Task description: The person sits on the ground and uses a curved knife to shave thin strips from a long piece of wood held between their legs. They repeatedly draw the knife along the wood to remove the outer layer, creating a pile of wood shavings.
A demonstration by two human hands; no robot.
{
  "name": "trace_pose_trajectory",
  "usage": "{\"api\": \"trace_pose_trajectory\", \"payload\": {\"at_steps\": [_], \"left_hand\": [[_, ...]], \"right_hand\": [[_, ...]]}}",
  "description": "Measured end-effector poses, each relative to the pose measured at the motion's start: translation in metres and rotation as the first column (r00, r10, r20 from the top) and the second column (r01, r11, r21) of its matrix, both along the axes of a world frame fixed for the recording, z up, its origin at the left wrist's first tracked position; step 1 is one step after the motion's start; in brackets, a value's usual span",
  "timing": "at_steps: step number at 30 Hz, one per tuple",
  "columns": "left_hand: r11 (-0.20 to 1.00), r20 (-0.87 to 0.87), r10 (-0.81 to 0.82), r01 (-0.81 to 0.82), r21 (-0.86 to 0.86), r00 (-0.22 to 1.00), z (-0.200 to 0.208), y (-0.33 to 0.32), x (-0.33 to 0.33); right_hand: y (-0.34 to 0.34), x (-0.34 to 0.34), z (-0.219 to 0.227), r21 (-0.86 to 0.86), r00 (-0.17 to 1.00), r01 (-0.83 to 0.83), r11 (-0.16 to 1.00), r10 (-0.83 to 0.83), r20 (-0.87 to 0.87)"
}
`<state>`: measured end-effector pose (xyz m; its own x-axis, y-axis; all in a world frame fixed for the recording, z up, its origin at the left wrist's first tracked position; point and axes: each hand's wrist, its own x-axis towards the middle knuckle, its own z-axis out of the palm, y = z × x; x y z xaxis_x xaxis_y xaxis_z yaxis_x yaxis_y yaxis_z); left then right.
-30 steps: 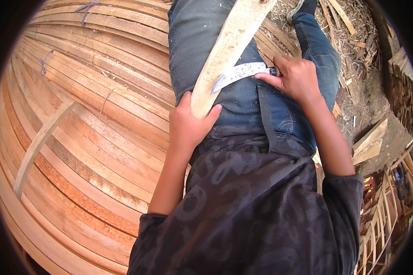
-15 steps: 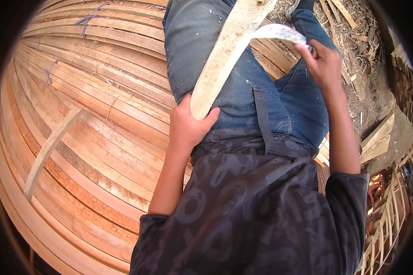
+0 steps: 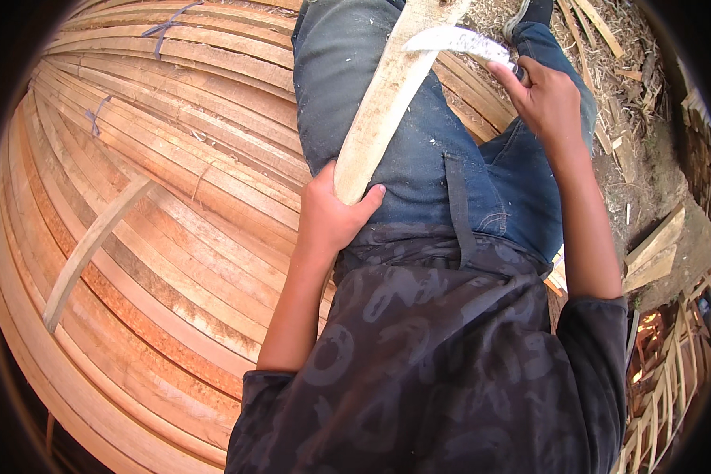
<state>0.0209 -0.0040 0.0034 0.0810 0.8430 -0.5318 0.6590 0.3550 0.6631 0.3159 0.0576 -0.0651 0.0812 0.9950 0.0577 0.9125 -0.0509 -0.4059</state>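
Observation:
A pale wooden board [image 3: 387, 99] slants across my left thigh, its far end running out of the picture at the top. My left hand [image 3: 332, 207] grips its near end, with the thumb along the right edge. In my right hand [image 3: 547, 103] is a curved knife [image 3: 458, 41], held by a handle mostly hidden in the closed fingers. The whitish, spotted blade points left and lies across the board's upper part. Whether its edge bites into the wood I cannot tell.
Long stacked planks [image 3: 158, 284] fill the left side, some bundled with purple ties [image 3: 163, 30]. A loose wooden strip [image 3: 95, 245] lies across them. Shavings [image 3: 620, 71] cover the ground at upper right, near offcuts [image 3: 654, 249]. Slatted wood [image 3: 663, 403] stands at lower right.
The knife has moved left and slightly up, its blade now crossing the board rather than meeting its right edge. My left hand keeps its grip. The whole view has shifted slightly.

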Motion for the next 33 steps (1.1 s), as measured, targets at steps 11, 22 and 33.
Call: {"api": "trace_pose_trajectory", "payload": {"at_steps": [11, 22, 33], "left_hand": [[1.0, -0.076, 0.008, -0.009, -0.014, 0.997, 0.003, 0.011, 0.005], [0.998, 0.024, 0.006, -0.008, 0.057, 1.0, -0.007, 0.005, -0.002], [0.992, -0.078, -0.034, 0.024, -0.125, 0.996, 0.007, 0.021, 0.009]], "right_hand": [[0.011, -0.01, -0.031, 0.059, 0.994, 0.101, 0.993, -0.103, 0.03], [0.006, -0.004, -0.009, 0.128, 0.957, -0.289, 0.949, 0.288, 0.03], [0.015, -0.003, -0.021, 0.069, 0.998, 0.056, 0.996, -0.057, 0.015]]}}
